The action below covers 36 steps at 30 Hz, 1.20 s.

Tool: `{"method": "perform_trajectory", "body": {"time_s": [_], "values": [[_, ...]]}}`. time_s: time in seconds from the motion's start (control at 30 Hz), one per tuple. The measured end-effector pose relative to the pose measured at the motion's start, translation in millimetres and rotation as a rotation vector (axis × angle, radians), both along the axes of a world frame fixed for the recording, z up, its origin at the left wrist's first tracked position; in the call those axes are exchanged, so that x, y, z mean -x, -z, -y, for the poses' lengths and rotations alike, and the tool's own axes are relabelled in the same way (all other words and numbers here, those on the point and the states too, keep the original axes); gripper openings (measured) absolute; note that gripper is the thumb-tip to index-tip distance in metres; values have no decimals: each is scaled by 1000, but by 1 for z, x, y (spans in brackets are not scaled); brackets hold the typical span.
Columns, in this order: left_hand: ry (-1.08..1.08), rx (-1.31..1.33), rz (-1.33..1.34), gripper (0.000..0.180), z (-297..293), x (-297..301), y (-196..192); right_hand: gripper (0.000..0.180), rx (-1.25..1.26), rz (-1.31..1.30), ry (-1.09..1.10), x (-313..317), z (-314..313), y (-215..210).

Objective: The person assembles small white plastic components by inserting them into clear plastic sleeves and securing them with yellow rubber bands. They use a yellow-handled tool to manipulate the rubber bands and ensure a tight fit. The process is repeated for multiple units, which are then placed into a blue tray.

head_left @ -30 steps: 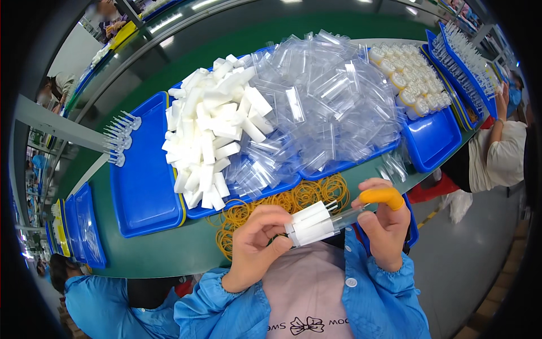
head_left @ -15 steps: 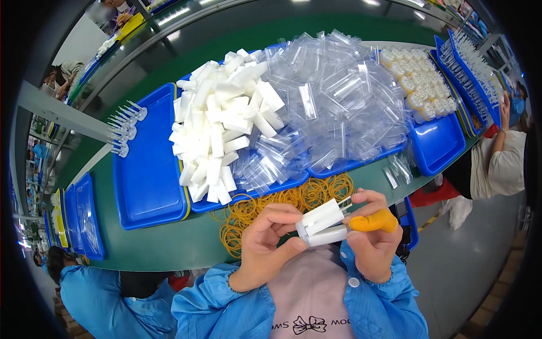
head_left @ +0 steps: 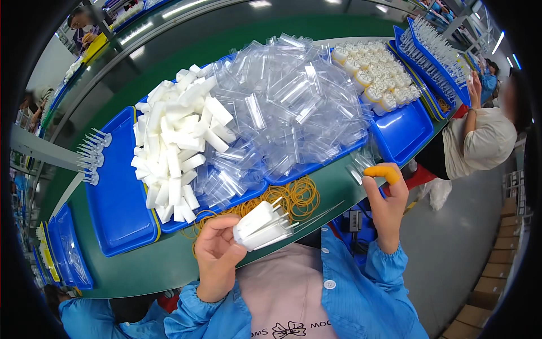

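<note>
My left hand holds a white pronged holder with white foam blocks between its prongs. Its thumb and fingers grip the base, and the prongs point right. Over the table's front edge, my right hand, with an orange finger cot on its index finger, has thumb and index fingertip close together. They are at a clear plastic piece from a few lying there; the exact contact is hard to see. Orange rubber bands lie behind the left hand.
White foam blocks and clear plastic pieces are heaped on blue trays. At left, a blue tray bears several pronged holders. Round whitish parts fill part of a right-hand tray. A co-worker is at right.
My right hand has left the holder and moved right to the clear plastic pieces. My left hand keeps the holder, now tilted with prongs showing. The whole view has shifted.
</note>
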<state>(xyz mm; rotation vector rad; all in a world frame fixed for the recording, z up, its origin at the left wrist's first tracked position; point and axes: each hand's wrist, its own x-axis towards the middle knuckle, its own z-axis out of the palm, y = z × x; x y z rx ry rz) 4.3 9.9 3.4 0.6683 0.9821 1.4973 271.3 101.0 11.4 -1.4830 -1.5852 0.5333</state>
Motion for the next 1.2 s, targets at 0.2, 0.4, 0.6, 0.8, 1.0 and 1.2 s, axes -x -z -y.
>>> {"method": "perform_trajectory", "body": {"time_s": [0.2,0.4,0.6,0.8,1.0,1.2], "values": [[-6,10,52,39,0,-3,-2,23,-153,738,160,-8,-1,34],[-4,4,73,41,-1,-6,-3,14,-107,283,100,-2,12,40],[80,-80,50,40,1,-5,1,14,113,-633,-293,17,22,-4],[116,-191,-248,40,4,-7,-1,18,105,-671,-288,42,30,-18],[118,-259,-421,39,7,-3,2,16,192,-578,-391,45,28,-24],[116,-330,-808,45,3,-2,-18,18,267,-560,-400,46,27,-26]]}}
